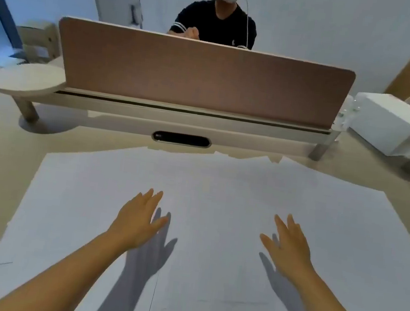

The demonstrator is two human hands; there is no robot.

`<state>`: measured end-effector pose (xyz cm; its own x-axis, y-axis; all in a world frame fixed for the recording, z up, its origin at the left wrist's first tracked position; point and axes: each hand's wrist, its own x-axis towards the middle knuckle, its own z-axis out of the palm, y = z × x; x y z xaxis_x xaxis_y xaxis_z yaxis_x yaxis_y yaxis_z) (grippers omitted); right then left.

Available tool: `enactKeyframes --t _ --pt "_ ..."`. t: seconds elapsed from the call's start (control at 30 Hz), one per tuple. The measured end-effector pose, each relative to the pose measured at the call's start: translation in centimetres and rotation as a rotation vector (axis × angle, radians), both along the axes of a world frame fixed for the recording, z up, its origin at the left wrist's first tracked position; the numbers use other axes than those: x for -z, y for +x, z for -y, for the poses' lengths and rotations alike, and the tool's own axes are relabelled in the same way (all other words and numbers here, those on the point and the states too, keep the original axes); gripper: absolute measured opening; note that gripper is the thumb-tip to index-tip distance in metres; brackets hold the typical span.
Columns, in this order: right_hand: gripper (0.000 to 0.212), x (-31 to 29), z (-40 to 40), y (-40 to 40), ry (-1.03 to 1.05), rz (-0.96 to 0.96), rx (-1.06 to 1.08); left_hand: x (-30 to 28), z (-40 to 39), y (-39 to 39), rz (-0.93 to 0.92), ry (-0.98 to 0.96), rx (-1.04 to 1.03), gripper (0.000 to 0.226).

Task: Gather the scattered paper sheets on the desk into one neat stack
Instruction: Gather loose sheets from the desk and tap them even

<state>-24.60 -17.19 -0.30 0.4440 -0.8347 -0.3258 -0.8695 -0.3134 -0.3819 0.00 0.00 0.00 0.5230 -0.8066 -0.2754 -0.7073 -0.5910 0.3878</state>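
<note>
Bare, both reaching flat with fingers straight, grasping nothing: left hand (139, 221) and right hand (288, 245) hovering over white paper sheets (221, 183) lying overlapped, covering near desk (0, 156), brown divider panel (203, 75) standing beyond.

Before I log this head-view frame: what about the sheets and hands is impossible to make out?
- Sheet count: the white paper sheets overlap and their edges blur together.
- Near and right sheet edges: cut off by the frame.
- Contact: shadows lie beside the left hand and right hand; touching or hovering is unclear.
- Any print: too faint.
</note>
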Motion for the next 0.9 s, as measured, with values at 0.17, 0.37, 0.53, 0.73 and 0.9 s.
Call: enactKeyframes --t 0.17,0.37,0.53,0.73,0.9 --pt "0.073 3.7 2.1 -1.4 -0.035 -0.22 0.013 4.9 -0.3 -1.5 0.064 0.186 -0.114 0.072" --pt "0.077 6.6 2.6 -2.7 0.076 -0.285 0.014 7.5 1.3 -3.6 0.053 0.232 -0.204 0.076" --pt "0.06 6.5 3.0 -0.6 0.219 -0.001 0.044 7.6 4.3 -5.1 0.039 0.214 -0.192 0.079" --pt "0.035 4.3 3.7 0.5 0.582 0.514 0.364 6.9 5.0 -5.4 0.013 0.177 -0.174 0.067" --pt "0.045 4.5 4.0 0.5 0.417 0.469 0.308 5.2 4.8 -4.7 -0.011 -0.005 -0.277 0.039"
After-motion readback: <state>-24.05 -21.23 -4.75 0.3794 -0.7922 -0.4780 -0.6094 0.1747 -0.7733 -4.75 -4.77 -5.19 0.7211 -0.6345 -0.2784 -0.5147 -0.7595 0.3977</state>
